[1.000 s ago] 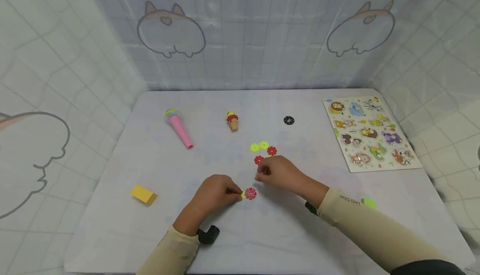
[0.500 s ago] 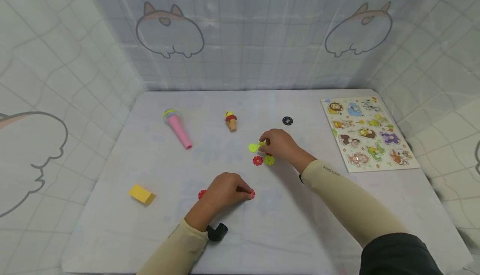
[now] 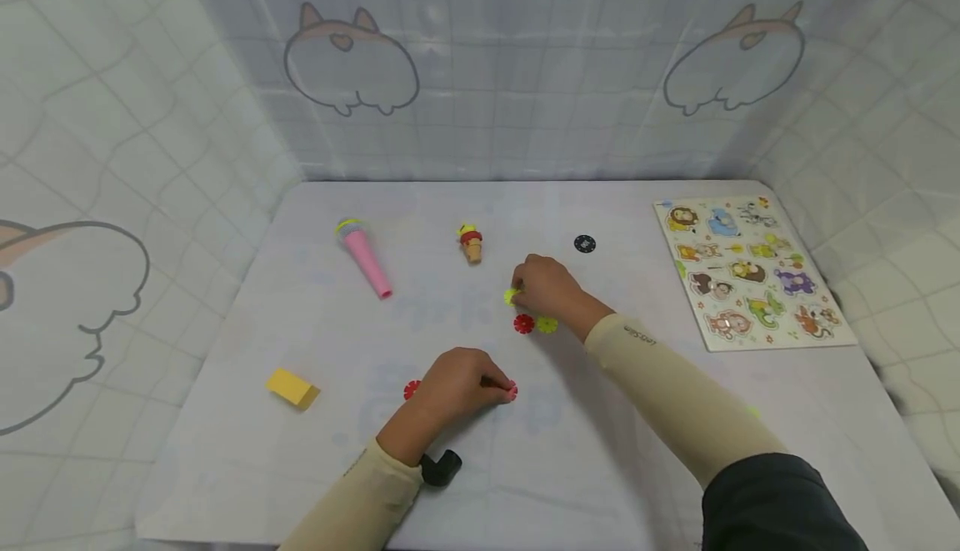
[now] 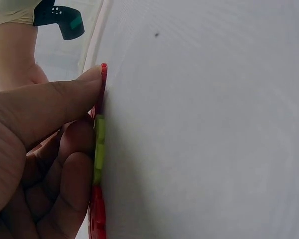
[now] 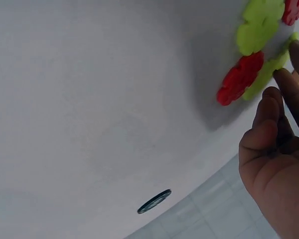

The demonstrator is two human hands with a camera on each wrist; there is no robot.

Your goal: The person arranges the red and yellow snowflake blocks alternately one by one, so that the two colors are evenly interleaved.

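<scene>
Right hand [image 3: 550, 287] at frame centre curls its fingers onto a green flower disc [image 3: 511, 296], while my left hand [image 3: 457, 382] below pinches the joined discs [image 4: 98, 149] flat on the surface [image 3: 315, 451]; I'd lift the disc cleanly.

white table [image 3: 315, 226], pale grid-patterned curtain walls [image 3: 525, 59] on three sides, cartoon animal outlines [image 3: 351, 59], soft even light

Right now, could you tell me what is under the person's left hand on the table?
The left hand presses joined snowflake discs flat on the table: red ones with a yellow-green one between. Red edges peek out on both sides; the fingers cover the rest, so the count is unclear.
</scene>
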